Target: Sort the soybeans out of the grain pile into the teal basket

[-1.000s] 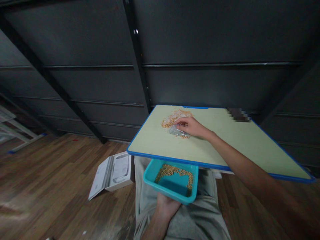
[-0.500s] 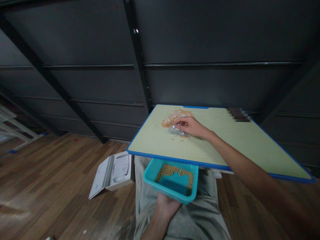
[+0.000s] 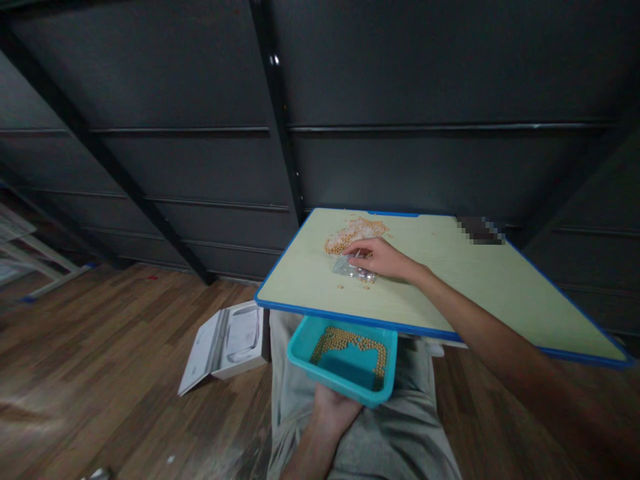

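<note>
My right hand [image 3: 377, 259] is closed on a piece of clear plastic [image 3: 353, 268], its lower edge resting on the pale tabletop. Behind the fingers lies a pile of yellow soybeans mixed with white grains [image 3: 353, 233]. A few loose soybeans [image 3: 367, 287] sit in front of the plastic. Below the table's front edge, my left hand [image 3: 336, 408] holds a turquoise plastic tray [image 3: 300, 365] from underneath; its fingers are mostly hidden. Soybeans [image 3: 340, 339] lie along the tray's back and right side, with bare plastic in the middle.
The small table [image 3: 480, 293] has a blue rim. A dark, pixelated object [image 3: 480, 231] lies at its back right. On the wooden floor an open white box [image 3: 243, 340] stands left of my legs. A dark panelled wall [image 3: 200, 167] rises behind the table.
My right hand and the clear plastic have shifted slightly toward me and to the left, showing more of the pile behind. The tray and my left hand have stayed put.
</note>
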Motion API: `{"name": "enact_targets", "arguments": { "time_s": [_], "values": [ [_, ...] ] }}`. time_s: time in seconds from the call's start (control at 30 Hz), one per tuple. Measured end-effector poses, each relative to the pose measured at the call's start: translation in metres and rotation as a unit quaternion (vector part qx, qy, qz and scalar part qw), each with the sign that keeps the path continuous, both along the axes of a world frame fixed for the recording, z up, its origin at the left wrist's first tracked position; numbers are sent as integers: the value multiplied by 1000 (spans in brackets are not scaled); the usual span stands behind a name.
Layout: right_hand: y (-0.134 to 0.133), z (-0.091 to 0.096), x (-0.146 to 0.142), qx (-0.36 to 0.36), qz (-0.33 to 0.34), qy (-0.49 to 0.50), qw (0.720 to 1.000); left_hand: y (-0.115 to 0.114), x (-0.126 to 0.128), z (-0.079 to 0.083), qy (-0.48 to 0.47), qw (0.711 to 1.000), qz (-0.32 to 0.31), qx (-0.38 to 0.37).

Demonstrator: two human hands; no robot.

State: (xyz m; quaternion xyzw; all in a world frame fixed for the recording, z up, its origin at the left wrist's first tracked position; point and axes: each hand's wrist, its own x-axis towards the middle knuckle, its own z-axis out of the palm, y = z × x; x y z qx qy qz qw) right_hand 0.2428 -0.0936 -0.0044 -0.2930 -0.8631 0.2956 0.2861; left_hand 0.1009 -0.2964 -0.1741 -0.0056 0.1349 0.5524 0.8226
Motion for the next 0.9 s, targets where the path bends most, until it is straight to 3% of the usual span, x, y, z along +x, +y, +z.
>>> {"name": "enact_targets", "arguments": {
  "time_s": [0.4,0.7,0.9],
  "values": [
    [-10,1,-6,-29,30,12,999,2,1,-4,-15,999,-13,27],
    [-31,15,-16,-18,91,-20,995,-1,1,17,3,999,11,33],
    [-40,14,-22,-56,130,-38,989,-1,5,16,-2,999,1,41]
  ]
}}
